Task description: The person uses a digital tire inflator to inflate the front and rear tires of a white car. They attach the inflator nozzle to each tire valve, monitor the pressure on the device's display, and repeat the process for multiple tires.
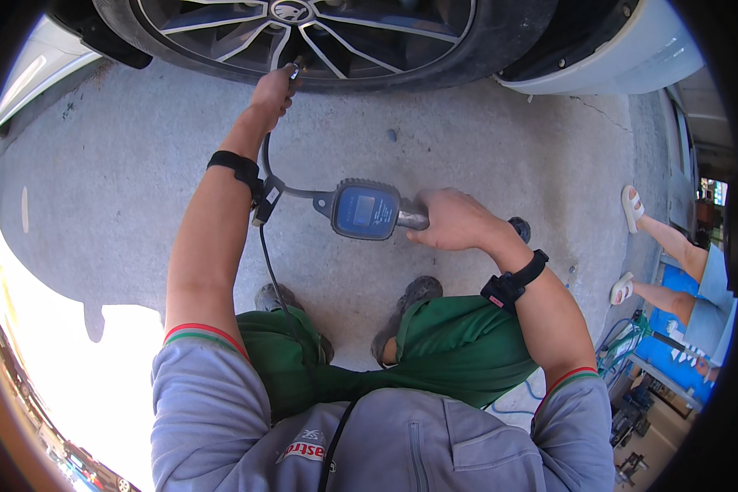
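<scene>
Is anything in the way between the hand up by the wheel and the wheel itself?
Nothing visible is. The left hand already presses the hose end against the wheel. The right hand holds the blue gauge lower down, apart from the wheel.

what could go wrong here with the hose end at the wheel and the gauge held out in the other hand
The left hand alone presses the hose end against the wheel; if it tilts, air might leak. The hose trails down past the person's shoes and could snag a foot. The right hand grips only the inflator gauge handle, so a tug might twist it.
</scene>
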### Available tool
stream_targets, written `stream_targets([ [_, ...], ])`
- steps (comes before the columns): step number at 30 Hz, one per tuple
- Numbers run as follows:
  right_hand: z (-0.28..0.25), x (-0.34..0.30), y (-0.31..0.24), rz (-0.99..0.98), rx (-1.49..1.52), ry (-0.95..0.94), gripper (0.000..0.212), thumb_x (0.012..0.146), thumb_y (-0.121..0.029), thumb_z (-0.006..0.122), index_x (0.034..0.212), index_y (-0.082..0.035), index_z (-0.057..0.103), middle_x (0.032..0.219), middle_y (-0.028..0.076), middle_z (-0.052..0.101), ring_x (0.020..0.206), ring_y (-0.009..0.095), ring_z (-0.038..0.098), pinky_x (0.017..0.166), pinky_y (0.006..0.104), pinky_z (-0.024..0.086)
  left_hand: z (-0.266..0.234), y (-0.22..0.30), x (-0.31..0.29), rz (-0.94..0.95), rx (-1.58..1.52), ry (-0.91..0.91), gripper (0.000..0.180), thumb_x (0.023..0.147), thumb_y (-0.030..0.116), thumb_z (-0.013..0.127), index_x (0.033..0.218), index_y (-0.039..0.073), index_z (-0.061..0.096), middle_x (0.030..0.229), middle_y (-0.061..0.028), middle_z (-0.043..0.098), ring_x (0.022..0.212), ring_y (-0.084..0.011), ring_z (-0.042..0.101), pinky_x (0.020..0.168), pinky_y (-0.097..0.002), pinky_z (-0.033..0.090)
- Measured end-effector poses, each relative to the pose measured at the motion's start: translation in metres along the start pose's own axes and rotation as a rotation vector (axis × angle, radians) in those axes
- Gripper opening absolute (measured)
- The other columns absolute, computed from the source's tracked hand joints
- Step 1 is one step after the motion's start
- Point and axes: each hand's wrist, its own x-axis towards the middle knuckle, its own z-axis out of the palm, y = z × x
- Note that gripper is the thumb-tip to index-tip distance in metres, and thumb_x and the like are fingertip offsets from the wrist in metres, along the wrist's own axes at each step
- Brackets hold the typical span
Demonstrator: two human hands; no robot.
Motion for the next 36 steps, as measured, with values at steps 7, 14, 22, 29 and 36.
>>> stream_targets([
  [7,-0.002,-0.002,-0.002,0.025,0.01,-0.026,0.052,0.083,-0.038,0.077,0.112,0.005,0.068,0.103,0.026,0.072,0.101,0.043,0.069,0.087,0.0482,0.053,-0.001,0.001,0.003,-0.031,-0.013,-0.034,0.042,0.102,0.045,0.051,0.093,0.007,0.067,0.065,0.0063,0.035,0.055,-0.0095,0.029,0.052,-0.0309,0.021],
  [14,-0.003,-0.002,-0.004,0.028,-0.006,-0.034,0.052,0.083,-0.038,0.076,0.112,0.005,0.068,0.104,0.026,0.072,0.102,0.043,0.069,0.089,0.0485,0.053,0.0,0.001,0.001,-0.029,-0.009,-0.03,0.042,0.104,0.044,0.049,0.094,0.006,0.066,0.065,0.0067,0.032,0.056,-0.0093,0.026,0.053,-0.031,0.021],
  [22,-0.004,-0.004,-0.006,0.026,-0.009,-0.024,0.052,0.083,-0.039,0.075,0.112,0.004,0.068,0.106,0.026,0.072,0.103,0.044,0.068,0.089,0.0489,0.053,-0.001,0.003,-0.001,-0.035,-0.006,-0.034,0.042,0.104,0.043,0.049,0.095,0.006,0.066,0.065,0.0065,0.032,0.056,-0.0094,0.026,0.053,-0.0311,0.021],
  [29,-0.005,-0.001,-0.015,0.071,-0.1,-0.055,0.047,0.082,-0.04,0.073,0.106,0.0,0.07,0.104,0.025,0.072,0.101,0.043,0.069,0.087,0.0493,0.053,0.001,0.001,-0.003,-0.028,0.008,0.001,0.04,0.105,0.044,0.053,0.096,0.007,0.065,0.065,0.0082,0.033,0.053,-0.0065,0.026,0.048,-0.0279,0.018],
  [36,0.005,-0.005,-0.011,-0.041,-0.017,0.009,0.035,0.076,-0.028,0.069,0.097,0.0,0.073,0.091,0.023,0.074,0.089,0.042,0.072,0.081,0.0486,0.056,-0.002,-0.005,0.006,-0.087,0.003,-0.032,0.038,0.102,0.041,0.053,0.095,0.006,0.065,0.068,0.0043,0.039,0.057,-0.0106,0.033,0.052,-0.0312,0.025],
])
